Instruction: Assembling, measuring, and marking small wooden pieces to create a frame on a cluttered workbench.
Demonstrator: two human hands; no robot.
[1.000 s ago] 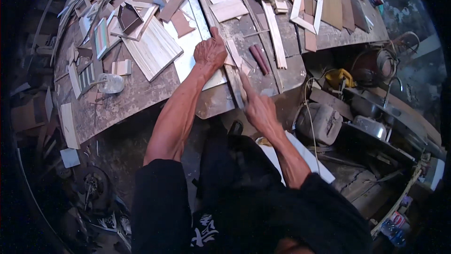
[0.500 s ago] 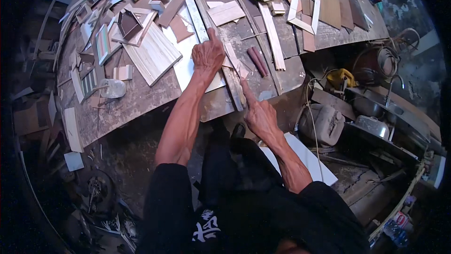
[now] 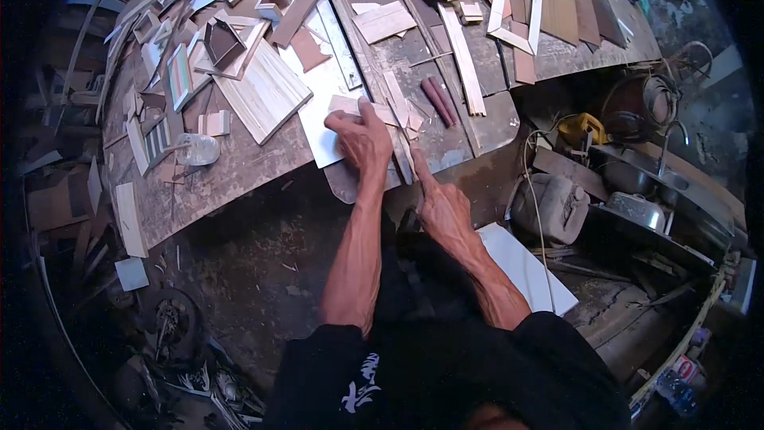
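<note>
My left hand [image 3: 364, 143] is at the near edge of the workbench, its index finger and thumb closed about a flat, light wooden piece [image 3: 344, 104]; its other fingers are curled and partly hidden. My right hand [image 3: 446, 211] is lower and to the right, index finger stretched forward against the near end of a narrow wooden strip [image 3: 403, 155]. Its remaining fingers are curled into the palm, and what they hold is hidden. Just ahead of the right hand, two dark red cylindrical rolls [image 3: 438, 102] lie side by side, with small pale wood scraps [image 3: 415, 117] left of them.
Panels, frames and offcuts crowd the workbench [image 3: 239, 187]. A striped board [image 3: 263, 96] and a clear plastic jar [image 3: 196, 149] lie at left, a light wooden frame [image 3: 515, 15] at far right. Below right are a grey jerrycan [image 3: 551, 209], a white panel [image 3: 529, 271] and a metal sink [image 3: 676, 183].
My left hand has drawn back and to the right, from the long strip to the flat wooden piece. My right hand stays in nearly the same place, index finger still extended.
</note>
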